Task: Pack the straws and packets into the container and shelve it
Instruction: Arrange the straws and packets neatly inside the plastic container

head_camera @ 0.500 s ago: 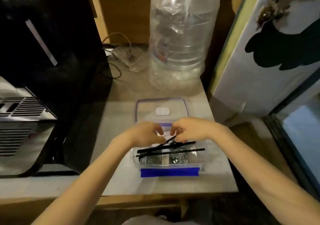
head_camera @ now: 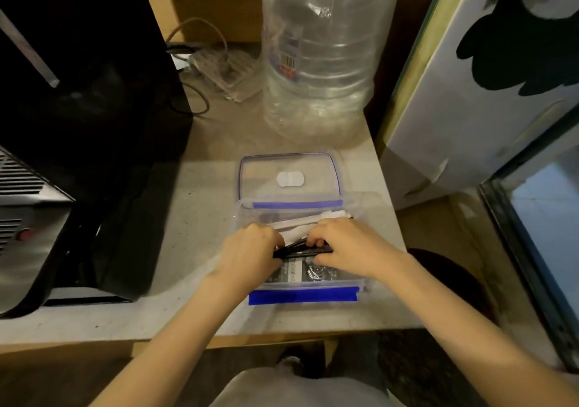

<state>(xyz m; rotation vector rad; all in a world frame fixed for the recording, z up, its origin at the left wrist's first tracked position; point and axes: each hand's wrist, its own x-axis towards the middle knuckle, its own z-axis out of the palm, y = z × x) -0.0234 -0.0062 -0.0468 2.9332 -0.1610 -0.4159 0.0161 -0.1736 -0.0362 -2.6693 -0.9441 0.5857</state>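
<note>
Head view: black straws (head_camera: 302, 250) are gripped over the open container (head_camera: 302, 293) on the counter (head_camera: 200, 206), left hand (head_camera: 250, 251) and right hand (head_camera: 347, 245) fingers closed around them; packets (head_camera: 294, 273) lie beneath.

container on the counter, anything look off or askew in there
Mostly tidy. The black straws lie crossed at slight angles over the clear blue-clipped plastic container, held by both hands, not yet flat inside. Its lid lies off behind it.
</note>
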